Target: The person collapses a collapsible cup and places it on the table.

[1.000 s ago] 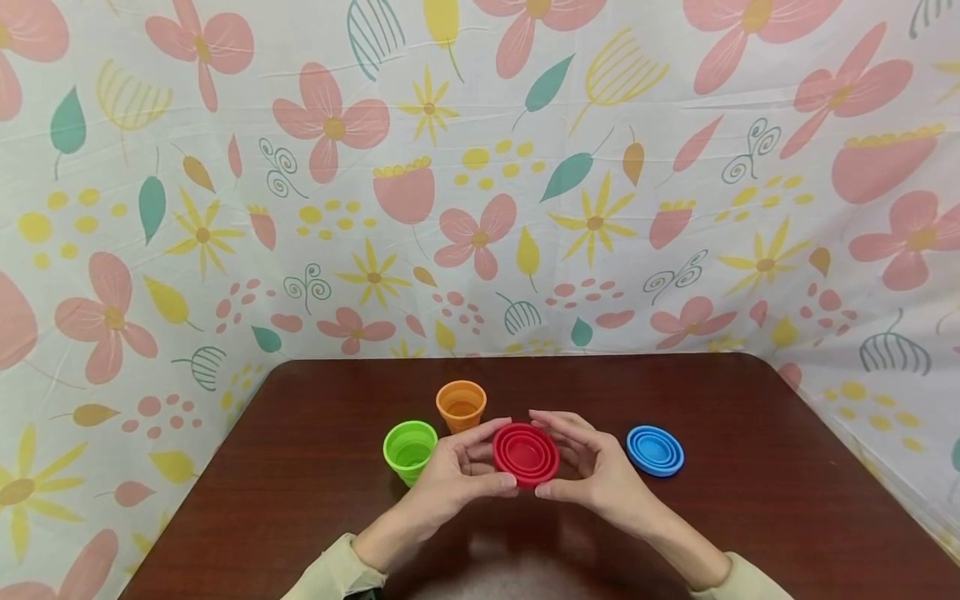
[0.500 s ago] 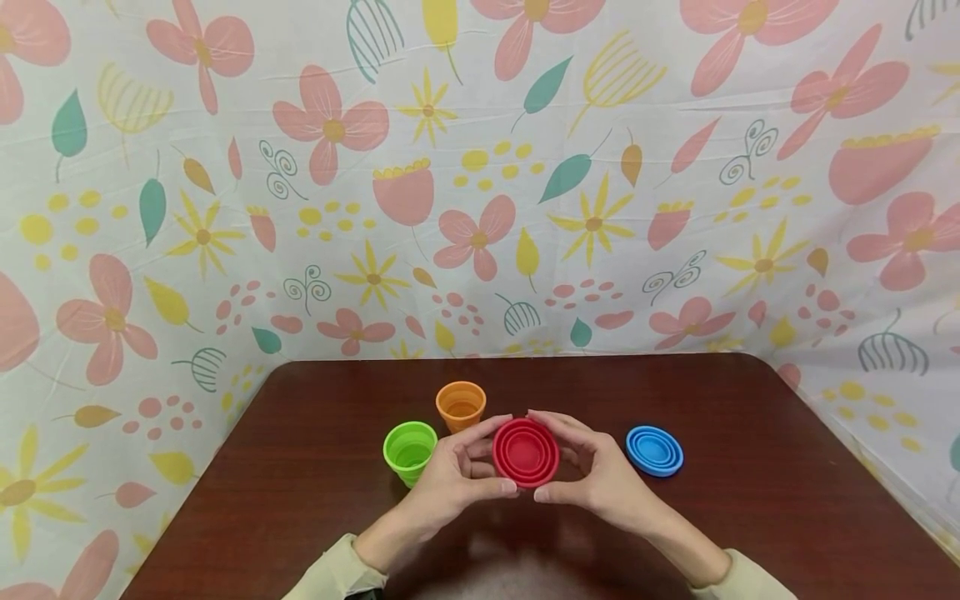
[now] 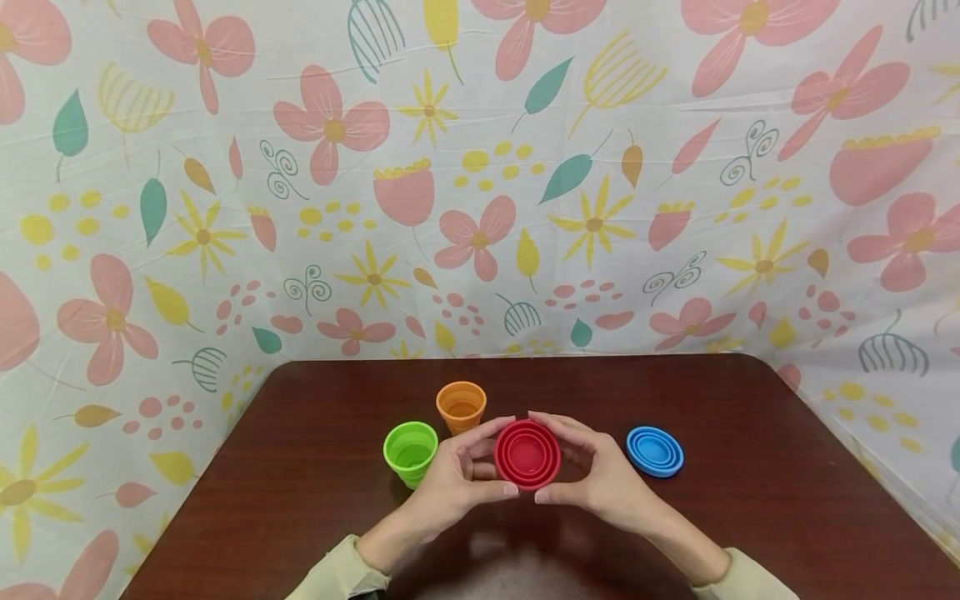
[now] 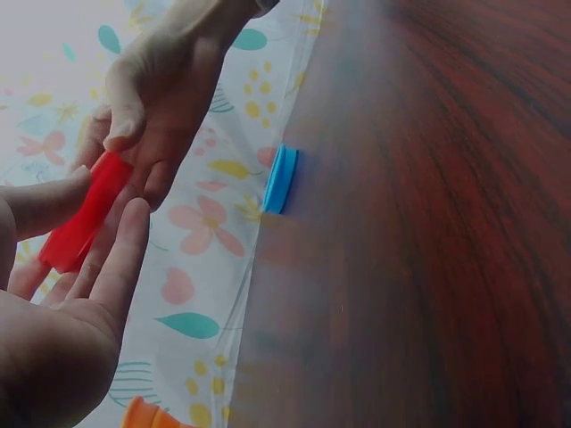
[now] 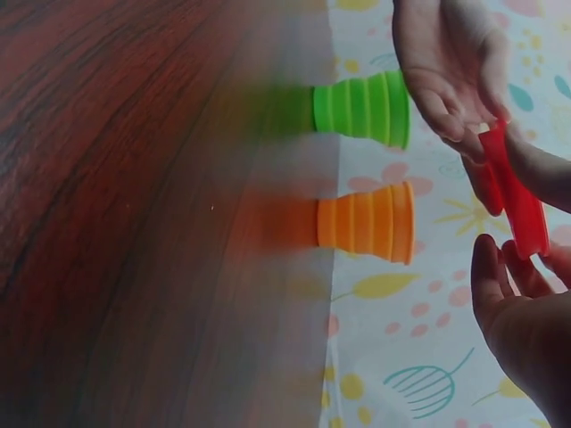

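Observation:
A red collapsible cup [image 3: 528,454], folded flat into rings, is held up over the table between both hands, its inside turned toward the head camera. My left hand [image 3: 461,479] grips its left edge, thumb low in front and fingers at the top and behind. On the other side my right hand [image 3: 603,479] holds the right edge with thumb and fingers curved round it. Seen edge-on in the left wrist view, the red cup [image 4: 87,214] is a thin disc between the two hands.
A green collapsible cup [image 3: 410,450] and an orange one [image 3: 461,406] stand extended on the dark wooden table [image 3: 315,467], left of and behind the hands. A folded blue cup [image 3: 655,452] lies to the right. Behind hangs a flowered cloth [image 3: 480,167].
The red cup has tilted a little to face the head camera more and shifted slightly right. The right fingers have moved in closer to its rim. The other cups stay put.

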Available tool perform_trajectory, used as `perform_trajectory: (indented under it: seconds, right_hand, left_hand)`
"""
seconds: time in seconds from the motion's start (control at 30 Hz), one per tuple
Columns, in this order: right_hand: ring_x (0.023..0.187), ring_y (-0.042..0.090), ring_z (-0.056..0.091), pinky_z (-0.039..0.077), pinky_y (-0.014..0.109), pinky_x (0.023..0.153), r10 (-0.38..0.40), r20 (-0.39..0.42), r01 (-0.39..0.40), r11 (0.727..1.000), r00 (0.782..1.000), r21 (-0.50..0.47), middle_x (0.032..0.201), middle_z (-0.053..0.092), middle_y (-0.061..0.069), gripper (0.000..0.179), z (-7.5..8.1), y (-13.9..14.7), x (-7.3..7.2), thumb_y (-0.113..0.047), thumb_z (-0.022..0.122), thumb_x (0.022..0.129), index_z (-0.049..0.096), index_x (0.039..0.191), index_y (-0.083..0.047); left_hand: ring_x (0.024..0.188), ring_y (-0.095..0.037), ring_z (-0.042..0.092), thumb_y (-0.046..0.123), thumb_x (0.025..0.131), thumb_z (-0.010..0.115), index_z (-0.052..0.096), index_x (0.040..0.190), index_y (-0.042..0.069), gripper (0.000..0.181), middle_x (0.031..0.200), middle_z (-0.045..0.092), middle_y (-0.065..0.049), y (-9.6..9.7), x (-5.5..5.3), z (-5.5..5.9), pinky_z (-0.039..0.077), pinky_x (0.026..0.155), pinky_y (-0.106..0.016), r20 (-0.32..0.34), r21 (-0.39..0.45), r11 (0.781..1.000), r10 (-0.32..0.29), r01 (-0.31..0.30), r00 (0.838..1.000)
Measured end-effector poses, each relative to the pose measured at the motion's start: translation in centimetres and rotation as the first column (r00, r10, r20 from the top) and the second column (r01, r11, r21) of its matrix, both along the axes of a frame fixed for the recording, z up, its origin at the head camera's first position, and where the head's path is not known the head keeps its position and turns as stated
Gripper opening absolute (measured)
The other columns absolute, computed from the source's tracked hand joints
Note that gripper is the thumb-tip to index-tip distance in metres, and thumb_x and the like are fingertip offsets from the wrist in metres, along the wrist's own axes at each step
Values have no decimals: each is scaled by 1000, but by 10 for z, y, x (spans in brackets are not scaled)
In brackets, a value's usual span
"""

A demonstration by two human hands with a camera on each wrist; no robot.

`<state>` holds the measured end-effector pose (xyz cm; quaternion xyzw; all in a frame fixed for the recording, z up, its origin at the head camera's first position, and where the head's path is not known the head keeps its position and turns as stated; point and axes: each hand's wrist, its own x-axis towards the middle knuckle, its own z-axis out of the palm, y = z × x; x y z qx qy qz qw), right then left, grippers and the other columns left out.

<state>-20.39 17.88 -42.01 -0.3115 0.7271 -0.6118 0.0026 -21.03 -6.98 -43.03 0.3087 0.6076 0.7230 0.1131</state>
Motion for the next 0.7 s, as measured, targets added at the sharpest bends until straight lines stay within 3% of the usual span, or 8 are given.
perform_trajectory:
  seconds: [0.33, 0.47, 0.7]
  right_hand:
    - [125, 25, 64, 61, 38, 92, -58, -40, 60, 997, 998, 47, 150, 56, 6, 86, -1, 1, -1, -6, 94, 77, 57, 153, -23]
    - [123, 25, 65, 62, 39, 90, -71, -55, 74, 996, 996, 57, 151, 55, 11, 87, -2, 1, -1, -7, 95, 76, 57, 153, -23]
    - [134, 22, 56, 56, 33, 100, -158, -133, 178, 971, 979, 162, 149, 60, 2, 89, -1, 5, -4, -16, 100, 71, 60, 150, -26]
  left_hand:
    - [97, -19, 74, -8, 88, 79, 49, 155, 2, 74, 132, 66, -28, 5, -1, -4, 62, 86, -32, -23, -4, 1000, 24, -24, 999]
    - [96, -19, 74, -8, 88, 79, 49, 156, 3, 75, 131, 67, -27, 7, -2, -5, 62, 86, -32, -9, -5, 999, 32, -32, 999]
    - [95, -18, 74, -11, 88, 78, 46, 157, 0, 77, 131, 66, -27, 13, -5, -7, 62, 84, -30, 17, -6, 999, 41, -41, 999]
